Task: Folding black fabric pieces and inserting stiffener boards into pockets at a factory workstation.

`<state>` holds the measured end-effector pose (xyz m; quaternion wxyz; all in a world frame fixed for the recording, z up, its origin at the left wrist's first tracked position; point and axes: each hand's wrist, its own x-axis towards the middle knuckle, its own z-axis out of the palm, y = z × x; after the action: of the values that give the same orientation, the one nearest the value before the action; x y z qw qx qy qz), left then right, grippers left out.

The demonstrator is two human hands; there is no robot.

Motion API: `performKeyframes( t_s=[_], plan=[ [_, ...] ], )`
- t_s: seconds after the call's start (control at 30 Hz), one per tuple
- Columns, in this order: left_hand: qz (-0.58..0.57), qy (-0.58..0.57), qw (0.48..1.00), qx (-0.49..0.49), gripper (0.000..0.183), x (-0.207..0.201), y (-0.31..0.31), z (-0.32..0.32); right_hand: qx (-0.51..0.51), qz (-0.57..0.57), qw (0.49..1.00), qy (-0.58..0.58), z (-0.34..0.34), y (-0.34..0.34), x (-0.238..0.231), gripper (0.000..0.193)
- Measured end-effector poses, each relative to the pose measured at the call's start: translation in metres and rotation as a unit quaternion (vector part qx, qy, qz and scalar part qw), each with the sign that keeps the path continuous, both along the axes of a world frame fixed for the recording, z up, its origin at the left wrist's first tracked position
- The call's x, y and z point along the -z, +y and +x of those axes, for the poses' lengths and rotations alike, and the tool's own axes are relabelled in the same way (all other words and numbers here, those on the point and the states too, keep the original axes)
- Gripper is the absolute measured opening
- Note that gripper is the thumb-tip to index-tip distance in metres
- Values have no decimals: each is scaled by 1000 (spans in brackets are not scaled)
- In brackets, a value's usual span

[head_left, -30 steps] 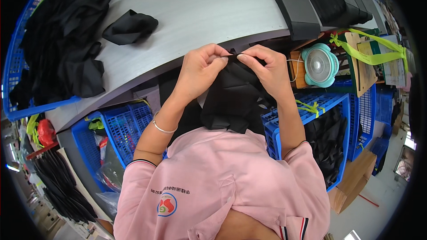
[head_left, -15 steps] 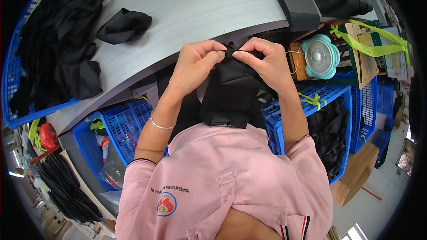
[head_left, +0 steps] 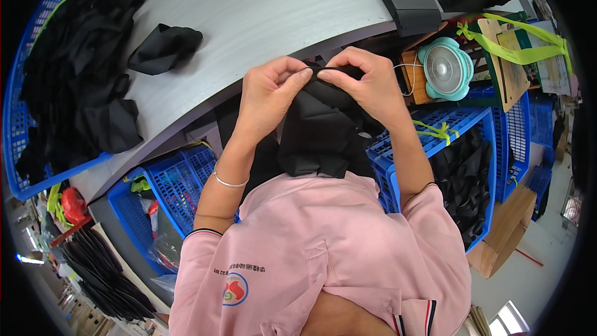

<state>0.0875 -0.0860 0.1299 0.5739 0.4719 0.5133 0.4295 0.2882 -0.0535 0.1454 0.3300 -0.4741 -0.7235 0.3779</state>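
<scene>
A piece of black fabric (head_left: 314,127) hangs from both hands over my lap, just in front of the table's near edge. My left hand (head_left: 272,90) pinches its top edge between thumb and fingertips. Close beside it, my right hand (head_left: 367,84) pinches the same edge, the two thumbs almost meeting. The edge between them looks like a thin dark fold; its details are too small to make out. On the table ahead and to the left lies a crumpled black fabric piece (head_left: 165,48), apart from my hands.
A heap of black fabric (head_left: 81,81) fills a blue basket (head_left: 18,130) at the left. On the right are a turquoise fan (head_left: 445,68) and a blue crate (head_left: 398,143) holding black pieces. Another blue basket (head_left: 180,180) stands left of my lap. The grey table (head_left: 267,6) curves ahead.
My hands have drawn slightly closer together along the fabric's top edge, still pinching it. The surroundings have shifted a little in the view.
</scene>
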Motion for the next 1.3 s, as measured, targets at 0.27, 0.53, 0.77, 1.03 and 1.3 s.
performKeyframes(
  t_s=[0.27, 0.53, 0.77, 1.03, 1.3],
  plan=[
    [2, -10, 999, -31, 12, 14, 3, -8, 7, -52, 998, -25, 39, 6, 11, 17],
    [4, -31, 998, -51, 11, 25, 3, -13, 32, -108, 992, 60, 34, 2, 23, 20],
    [-10, -16, 999, -27, 13, 22, 4, -24, 38, -92, 994, 50, 30, -1, 22, 18],
    [-4, -2, 1000, -24, 10, 25, 3, -29, 42, -95, 993, 56, 26, -4, 26, 15],
    [45, 99, 993, -44, 11, 23, 4, -28, 56, -58, 996, 27, 21, -4, 25, 18]
  ],
)
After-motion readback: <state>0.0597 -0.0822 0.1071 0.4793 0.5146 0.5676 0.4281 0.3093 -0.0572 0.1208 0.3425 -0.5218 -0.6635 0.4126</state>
